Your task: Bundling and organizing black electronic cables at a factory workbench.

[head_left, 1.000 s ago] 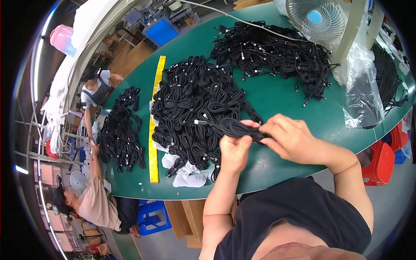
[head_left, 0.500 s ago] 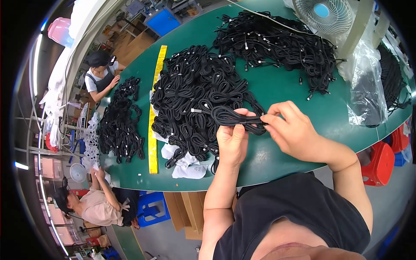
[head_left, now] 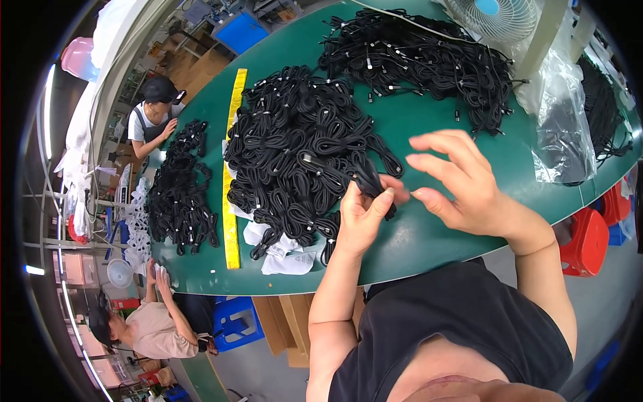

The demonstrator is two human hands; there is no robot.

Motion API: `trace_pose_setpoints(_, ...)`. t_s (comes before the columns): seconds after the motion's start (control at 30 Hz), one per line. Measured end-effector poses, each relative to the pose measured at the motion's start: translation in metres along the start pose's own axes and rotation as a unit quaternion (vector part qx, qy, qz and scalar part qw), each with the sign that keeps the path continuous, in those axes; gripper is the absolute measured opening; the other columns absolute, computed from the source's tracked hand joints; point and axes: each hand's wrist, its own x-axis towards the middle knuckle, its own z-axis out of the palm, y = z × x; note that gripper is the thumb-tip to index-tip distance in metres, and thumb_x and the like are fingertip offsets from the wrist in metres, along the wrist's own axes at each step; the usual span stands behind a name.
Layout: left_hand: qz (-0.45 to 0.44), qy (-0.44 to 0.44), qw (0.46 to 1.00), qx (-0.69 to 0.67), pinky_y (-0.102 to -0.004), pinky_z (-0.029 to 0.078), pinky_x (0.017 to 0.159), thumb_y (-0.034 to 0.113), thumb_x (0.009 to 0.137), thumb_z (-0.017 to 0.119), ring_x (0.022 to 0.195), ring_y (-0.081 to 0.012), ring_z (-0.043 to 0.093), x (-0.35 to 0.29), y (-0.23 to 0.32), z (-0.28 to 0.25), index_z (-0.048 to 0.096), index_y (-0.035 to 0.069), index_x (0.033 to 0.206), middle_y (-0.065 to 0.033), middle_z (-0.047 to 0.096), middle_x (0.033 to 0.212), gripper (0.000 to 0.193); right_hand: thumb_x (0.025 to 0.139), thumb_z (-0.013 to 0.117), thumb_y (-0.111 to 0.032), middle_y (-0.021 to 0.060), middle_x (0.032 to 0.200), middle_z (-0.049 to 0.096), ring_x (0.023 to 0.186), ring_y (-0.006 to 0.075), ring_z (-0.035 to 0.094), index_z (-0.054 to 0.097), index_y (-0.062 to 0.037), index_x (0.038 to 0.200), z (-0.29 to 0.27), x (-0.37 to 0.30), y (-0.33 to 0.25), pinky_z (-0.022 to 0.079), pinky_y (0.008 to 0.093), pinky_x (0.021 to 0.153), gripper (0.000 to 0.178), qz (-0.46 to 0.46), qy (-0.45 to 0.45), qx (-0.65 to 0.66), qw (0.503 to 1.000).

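Observation:
A coiled black cable is gripped in my left hand, tilted and partly blurred by motion. To its right my right hand hovers over the table with fingers spread, holding nothing and apart from the coil. Just left of my left hand lies a big pile of bundled black cables with small metal plugs. Further back, a second heap of black cables spreads out, with light plug ends showing.
A yellow strip runs along the pile's left on the green table. White bags lie at its near edge. A fan and clear plastic bag are at right. Two co-workers sit left, beside another cable heap.
My right hand has let go of the cable coil and opened, moving away to the right. My left hand has turned the coil to a steeper tilt.

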Motion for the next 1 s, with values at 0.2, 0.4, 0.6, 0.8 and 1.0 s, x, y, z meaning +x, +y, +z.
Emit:
trace_pose_setpoints(0.2, 0.009, -0.053, 0.981, 0.187, -0.0222, 0.041, 0.049, 0.011, 0.080, 0.063, 0.056, -0.0088, 0.051, -0.011, -0.008, 0.002, 0.047, -0.001, 0.096, -0.0032, 0.051, 0.068, 0.025, 0.078, 0.060, -0.014, 0.0266, 0.126, 0.040, 0.111, 0.0401, 0.046, 0.040, 0.0093, 0.121, 0.036, -0.007, 0.000, 0.041, 0.0398, 0.091, 0.053, 0.007, -0.065, 0.060, 0.996)
trace_pose_setpoints(0.4, 0.065, 0.035, 0.900, 0.429, -0.0271, 0.045, 0.052, 0.011, 0.071, 0.071, 0.056, -0.0171, 0.058, -0.009, -0.001, 0.013, 0.049, -0.001, 0.094, -0.0104, 0.057, 0.064, 0.033, 0.084, 0.049, -0.002, 0.0193, 0.106, 0.055, 0.101, 0.0330, 0.056, 0.045, 0.0068, 0.115, 0.056, -0.023, 0.009, 0.049, 0.0352, 0.080, 0.033, 0.148, -0.056, 0.211, 0.965)
trace_pose_setpoints(0.6, 0.015, 0.046, 0.970, 0.238, -0.0205, 0.044, 0.073, 0.000, 0.076, 0.065, 0.082, -0.0070, 0.055, -0.007, 0.010, 0.000, 0.049, -0.001, 0.115, -0.0041, 0.061, 0.095, 0.042, 0.080, 0.059, -0.012, 0.0183, 0.108, 0.053, 0.099, 0.0320, 0.054, 0.052, 0.0014, 0.111, 0.032, -0.014, 0.027, 0.045, 0.0400, 0.084, 0.034, 0.077, 0.105, -0.001, 0.991)
trace_pose_setpoints(0.8, 0.006, 0.038, 0.957, 0.289, -0.0196, 0.045, 0.068, -0.001, 0.074, 0.065, 0.078, -0.0062, 0.056, -0.010, 0.012, 0.001, 0.054, -0.001, 0.110, -0.0052, 0.062, 0.091, 0.037, 0.061, 0.059, -0.008, 0.0106, 0.088, 0.053, 0.093, 0.0271, 0.052, 0.058, -0.0019, 0.086, 0.025, -0.006, 0.032, 0.039, 0.0438, 0.089, 0.026, -0.098, -0.042, -0.141, 0.984)
trace_pose_setpoints(1.0, 0.023, 0.000, 0.920, 0.391, -0.0256, 0.048, 0.064, 0.001, 0.068, 0.066, 0.073, -0.0163, 0.061, -0.012, 0.014, 0.001, 0.057, -0.001, 0.103, -0.0103, 0.061, 0.085, 0.037, 0.057, 0.057, -0.015, 0.0071, 0.072, 0.047, 0.077, 0.0228, 0.049, 0.055, -0.0017, 0.071, 0.015, -0.008, 0.030, 0.041, 0.0390, 0.080, 0.019, -0.185, -0.110, -0.109, 0.970)
